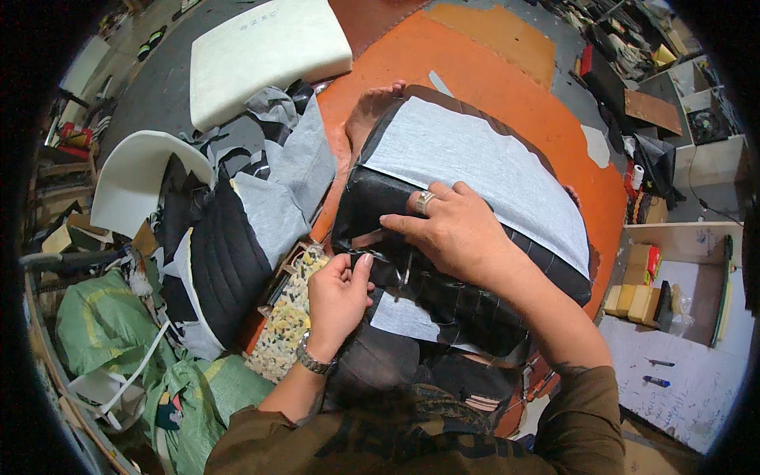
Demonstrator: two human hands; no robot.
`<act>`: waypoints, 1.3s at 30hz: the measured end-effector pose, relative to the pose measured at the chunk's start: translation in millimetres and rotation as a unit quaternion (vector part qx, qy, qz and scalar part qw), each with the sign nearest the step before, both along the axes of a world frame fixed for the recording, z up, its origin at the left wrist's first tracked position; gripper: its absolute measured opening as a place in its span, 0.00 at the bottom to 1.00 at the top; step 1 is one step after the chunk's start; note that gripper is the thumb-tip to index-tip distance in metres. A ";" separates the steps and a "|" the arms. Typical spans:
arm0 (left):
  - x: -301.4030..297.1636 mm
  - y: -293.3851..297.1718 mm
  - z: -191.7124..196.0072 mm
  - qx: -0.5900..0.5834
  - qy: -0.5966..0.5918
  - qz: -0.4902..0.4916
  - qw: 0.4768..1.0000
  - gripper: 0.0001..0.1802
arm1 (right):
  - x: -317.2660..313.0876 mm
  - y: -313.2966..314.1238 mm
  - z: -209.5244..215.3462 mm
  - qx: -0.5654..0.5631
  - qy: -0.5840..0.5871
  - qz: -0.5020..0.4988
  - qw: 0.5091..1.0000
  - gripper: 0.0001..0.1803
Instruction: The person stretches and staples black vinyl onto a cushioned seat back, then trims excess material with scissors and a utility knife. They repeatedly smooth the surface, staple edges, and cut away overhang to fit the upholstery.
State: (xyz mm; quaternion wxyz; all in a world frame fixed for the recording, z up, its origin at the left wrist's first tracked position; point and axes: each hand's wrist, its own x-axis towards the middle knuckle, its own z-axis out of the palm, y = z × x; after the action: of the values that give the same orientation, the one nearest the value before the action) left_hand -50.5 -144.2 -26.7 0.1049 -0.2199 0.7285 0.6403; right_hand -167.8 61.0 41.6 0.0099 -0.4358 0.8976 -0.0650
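Across my lap rests a seat cushion in a black cover (pixel 372 198), with a pale grey fabric panel (pixel 459 138) along its far side. At the cover's near left edge my left hand (pixel 340 289) is closed, thumb and fingers pinching the black material. My right hand (pixel 455 229) lies on top of the cover with its index finger stretched toward the left, holding nothing that I can see. Between the hands the cover's edge is folded and wrinkled. Below hangs a loose black flap with a smaller grey fabric patch (pixel 404 317).
A white foam block (pixel 269 55) lies at the far left. Nearer are a curved white foam piece (pixel 131 182), a black quilted cover (pixel 226 253), speckled foam (pixel 286 317) and green sacks (pixel 107 324). On the right stands a white box (pixel 689 293) holding yellow blocks (pixel 633 301).
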 end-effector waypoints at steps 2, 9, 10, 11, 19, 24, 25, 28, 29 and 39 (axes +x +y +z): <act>3.7 6.6 -1.1 -0.125 0.104 0.006 0.987 0.15 | 2.6 -0.3 -2.7 -0.007 0.003 0.003 1.000 0.20; 15.8 21.8 -6.1 -0.224 0.248 0.052 0.941 0.07 | 3.2 2.7 3.8 0.025 -0.030 0.019 0.999 0.26; 15.6 22.2 -6.9 -0.220 0.256 0.058 0.940 0.07 | 1.9 3.3 5.4 0.042 -0.041 0.017 0.998 0.26; 15.2 22.3 -7.7 -0.211 0.261 0.064 0.940 0.07 | 1.2 3.2 6.5 0.039 -0.042 0.020 0.998 0.26; 17.9 25.8 -9.8 -0.195 0.235 0.082 0.949 0.06 | 2.7 -4.3 4.1 0.004 -0.030 0.036 0.999 0.23; 18.5 24.9 -10.9 -0.199 0.232 0.079 0.949 0.07 | 0.4 -1.9 5.0 0.053 -0.044 0.020 0.997 0.24; 18.3 24.4 -11.0 -0.203 0.237 0.078 0.947 0.07 | 0.1 -1.6 5.6 0.031 -0.040 0.042 0.998 0.22; 18.7 24.0 -10.7 -0.197 0.224 0.078 0.951 0.06 | 1.3 -5.2 6.6 -0.017 -0.033 0.060 0.998 0.17; 19.6 24.6 -10.6 -0.198 0.229 0.077 0.950 0.06 | 2.0 -5.5 7.5 -0.005 -0.033 0.048 0.998 0.17; 43.1 37.7 -19.4 -0.062 0.196 0.117 0.972 0.05 | 6.5 -9.9 20.0 0.085 -0.035 0.075 0.993 0.16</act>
State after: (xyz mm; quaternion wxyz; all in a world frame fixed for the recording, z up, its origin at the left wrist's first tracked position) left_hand -7.3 -106.5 -46.1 -0.1294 -0.1794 0.7423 0.6325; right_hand -161.3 51.1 61.6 0.0831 -0.4973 0.8636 -0.0028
